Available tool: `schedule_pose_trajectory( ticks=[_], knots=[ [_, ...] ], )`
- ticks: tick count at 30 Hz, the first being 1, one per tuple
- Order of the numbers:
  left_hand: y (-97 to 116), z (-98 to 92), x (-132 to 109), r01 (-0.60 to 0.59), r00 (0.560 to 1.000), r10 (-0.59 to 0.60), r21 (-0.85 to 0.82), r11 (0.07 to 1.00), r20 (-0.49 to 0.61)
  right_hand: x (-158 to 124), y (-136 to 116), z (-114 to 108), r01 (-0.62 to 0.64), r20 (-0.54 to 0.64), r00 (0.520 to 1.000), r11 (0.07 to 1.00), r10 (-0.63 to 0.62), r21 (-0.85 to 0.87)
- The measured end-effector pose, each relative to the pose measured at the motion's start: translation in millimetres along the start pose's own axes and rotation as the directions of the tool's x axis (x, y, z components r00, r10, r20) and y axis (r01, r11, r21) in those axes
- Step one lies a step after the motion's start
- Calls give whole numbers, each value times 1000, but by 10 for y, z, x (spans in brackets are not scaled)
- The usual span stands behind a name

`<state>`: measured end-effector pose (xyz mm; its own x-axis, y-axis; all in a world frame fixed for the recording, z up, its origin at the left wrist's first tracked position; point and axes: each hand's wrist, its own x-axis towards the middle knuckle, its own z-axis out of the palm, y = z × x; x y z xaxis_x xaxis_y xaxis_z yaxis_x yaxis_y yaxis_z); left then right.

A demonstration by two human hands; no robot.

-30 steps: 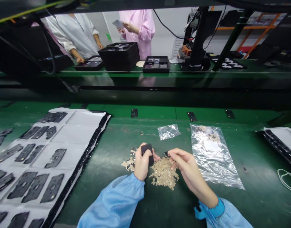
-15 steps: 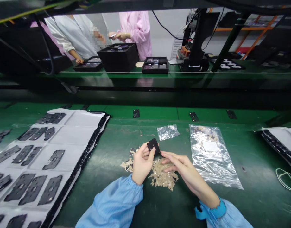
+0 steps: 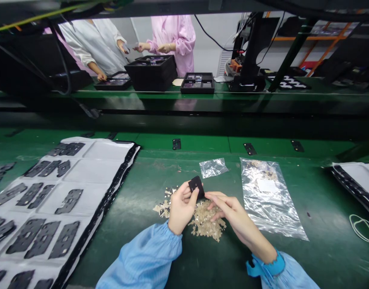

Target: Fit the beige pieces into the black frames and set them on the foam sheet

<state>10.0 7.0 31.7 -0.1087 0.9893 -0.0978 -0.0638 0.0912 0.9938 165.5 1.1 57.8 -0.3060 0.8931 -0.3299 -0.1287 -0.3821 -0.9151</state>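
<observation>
My left hand point(image 3: 182, 208) is closed on a small flat black plastic part point(image 3: 196, 187), its thumb pressed on the face of the part. Beside the part's lower right corner is my right hand point(image 3: 228, 206), thumb and index finger brought together in a pinch at the edge. Whatever may be between those fingertips is too small to make out. Under both hands spreads a pile of small tan pieces point(image 3: 206, 224). More small pale and dark bits point(image 3: 164, 208) lie left of my left hand.
On the left, a white compartment tray point(image 3: 92, 172) carries several black parts point(image 3: 64, 239). To the right lie a clear bag point(image 3: 277, 208) with tan pieces, a small clear bag point(image 3: 213, 167) and a pale loop point(image 3: 363, 228). Co-workers point(image 3: 175, 40) work across the bench.
Both hands stay almost in place, with the black part still in the left. The right fingers have shifted slightly at its edge. Across the bench, the co-workers' hands have moved.
</observation>
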Motion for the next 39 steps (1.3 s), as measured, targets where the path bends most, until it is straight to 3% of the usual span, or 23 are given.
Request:
schedule_pose_trajectory(
  ticks=[15, 31, 39],
  knots=[
    [73, -2, -5, 17, 1000, -17, -31, 999, 4, 5, -34, -67, -113, 13, 993, 973, 113, 199],
    [110, -4, -18, 58, 996, -54, -51, 997, 73, 32, -33, -145, -131, 18, 991, 980, 130, 150],
    [136, -9, -20, 87, 987, -78, -59, 994, 140, 54, -45, -149, -85, -36, 996, 996, 85, 23]
  ],
)
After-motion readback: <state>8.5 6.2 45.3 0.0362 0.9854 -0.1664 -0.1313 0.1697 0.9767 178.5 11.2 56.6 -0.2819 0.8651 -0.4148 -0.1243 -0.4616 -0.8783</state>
